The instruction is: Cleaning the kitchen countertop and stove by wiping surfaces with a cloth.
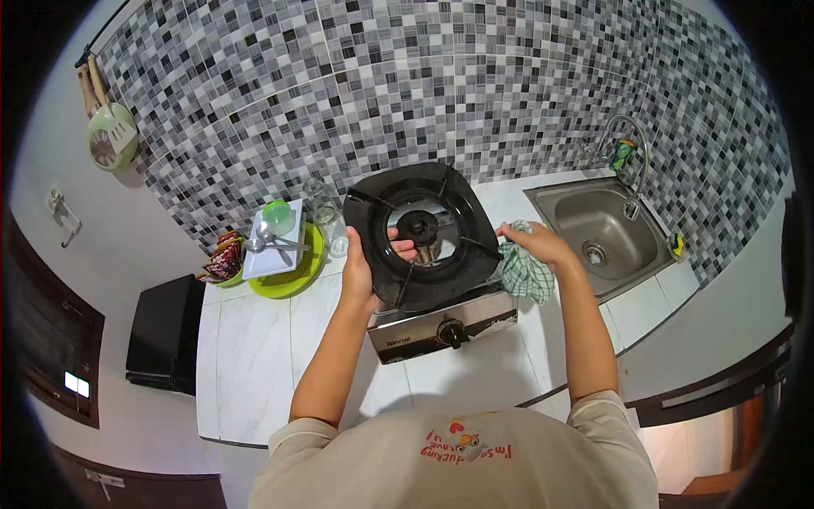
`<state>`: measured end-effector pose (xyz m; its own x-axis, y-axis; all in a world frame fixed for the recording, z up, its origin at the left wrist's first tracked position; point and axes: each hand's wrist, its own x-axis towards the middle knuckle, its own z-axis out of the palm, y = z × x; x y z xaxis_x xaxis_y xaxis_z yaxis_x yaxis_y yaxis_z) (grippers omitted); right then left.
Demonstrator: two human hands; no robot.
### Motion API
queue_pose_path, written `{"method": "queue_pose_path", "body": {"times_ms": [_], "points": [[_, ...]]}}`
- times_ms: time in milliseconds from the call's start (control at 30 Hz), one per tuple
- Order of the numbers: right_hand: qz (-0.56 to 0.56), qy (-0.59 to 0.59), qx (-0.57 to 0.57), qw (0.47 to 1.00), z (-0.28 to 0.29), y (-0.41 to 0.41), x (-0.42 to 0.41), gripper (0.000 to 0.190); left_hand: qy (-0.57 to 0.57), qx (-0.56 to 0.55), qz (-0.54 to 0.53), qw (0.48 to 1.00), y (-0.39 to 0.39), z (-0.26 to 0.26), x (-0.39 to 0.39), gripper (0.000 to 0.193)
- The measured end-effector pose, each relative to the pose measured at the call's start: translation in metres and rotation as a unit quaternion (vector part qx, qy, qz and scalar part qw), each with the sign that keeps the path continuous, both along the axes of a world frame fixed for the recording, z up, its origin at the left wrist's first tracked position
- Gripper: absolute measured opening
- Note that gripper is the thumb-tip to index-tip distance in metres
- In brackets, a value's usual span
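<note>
My left hand [360, 270] grips the left side of a black pan support [461, 270], thumb on its face and fingers showing through the central opening. The square-shaped support is lifted and tilted above a single-burner Rinnai gas stove [413, 337]. Through the opening I see the round burner head [418, 228]. In my right hand [537, 245] is a bunched green-and-white checked cloth [526, 272], beside the support's right edge. Whether the cloth touches the support I cannot tell. A black control knob [452, 333] sits on the stove's front panel.
Left of the stove are clear glasses [329, 223], a green plate [286, 287] under a white tray [270, 262] with spoons [267, 232], and sachets [224, 262]. A metal sink [604, 245] with a curved faucet [643, 153] lies right. A tiled wall [407, 83] rises behind.
</note>
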<state>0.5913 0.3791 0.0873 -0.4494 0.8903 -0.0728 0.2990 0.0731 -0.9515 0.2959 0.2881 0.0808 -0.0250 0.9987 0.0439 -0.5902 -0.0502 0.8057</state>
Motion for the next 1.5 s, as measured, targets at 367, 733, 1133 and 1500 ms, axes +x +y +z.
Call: {"method": "queue_pose_path", "body": {"times_ms": [367, 733, 1133, 1500], "points": [[-0.041, -0.068, -0.014, 0.997, -0.001, 0.031, -0.044, 0.05, 0.601, -0.023, 0.259, 0.756, 0.078, -0.049, -0.063, 0.056], [-0.061, -0.251, 0.041, 0.965, -0.025, 0.077, -0.049, 0.067, 0.764, -0.14, 0.07, 0.626, 0.089, -0.031, -0.072, 0.071], [-0.029, -0.329, 0.074, 0.941, -0.051, 0.105, -0.058, 0.064, 0.79, -0.149, 0.087, 0.588, 0.099, -0.041, -0.078, 0.066], [0.038, -0.165, 0.001, 0.986, -0.036, 0.079, -0.011, 0.035, 0.831, -0.142, 0.108, 0.527, 0.097, -0.037, -0.06, 0.056]]}}
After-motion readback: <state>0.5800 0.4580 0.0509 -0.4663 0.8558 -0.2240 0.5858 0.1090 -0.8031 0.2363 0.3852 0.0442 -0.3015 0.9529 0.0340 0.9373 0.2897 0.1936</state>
